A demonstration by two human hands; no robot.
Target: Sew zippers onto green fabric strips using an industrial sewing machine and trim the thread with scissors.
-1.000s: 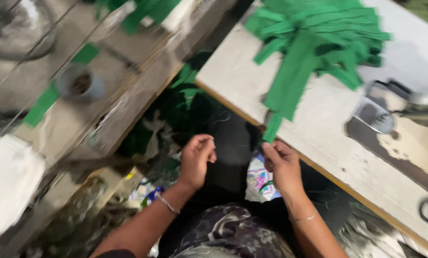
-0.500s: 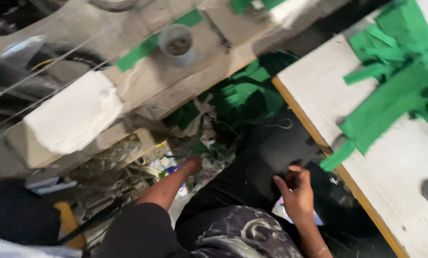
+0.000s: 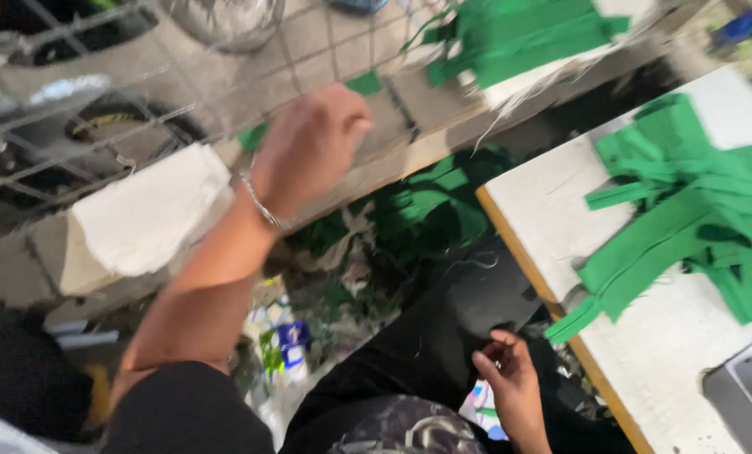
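In the head view, the left hand (image 3: 313,143) was raised up and away from the body, toward the wire mesh (image 3: 225,76) and the ledge behind it, its fingers curled loosely inward; the blur made it impossible to tell whether it had hold of anything. A thin bracelet (image 3: 262,206) sat on that wrist. Nearest to this hand were a small green scrap (image 3: 363,82) lying on the ledge just to its right and a white cloth bundle (image 3: 149,210) lower and to its left. The right hand (image 3: 510,378) was low, close to the lap, fingers bent and pinching the edge of a black cloth (image 3: 443,328) that draped across the knees. The pile of green strips (image 3: 695,210) lay on the white table (image 3: 561,202) to the right of that hand and above it, the strips' long axis running slantwise from the table's near edge up toward its far corner; the lowest strip end hung over the edge, near the right hand but not touching it. So the right hand was far the nearer to the strips, the left well apart from them. Between the two hands, down by the floor, lay more green cloth scraps (image 3: 426,210) and mixed litter (image 3: 288,345). Another green stack (image 3: 519,34) sat on the ledge, top centre.
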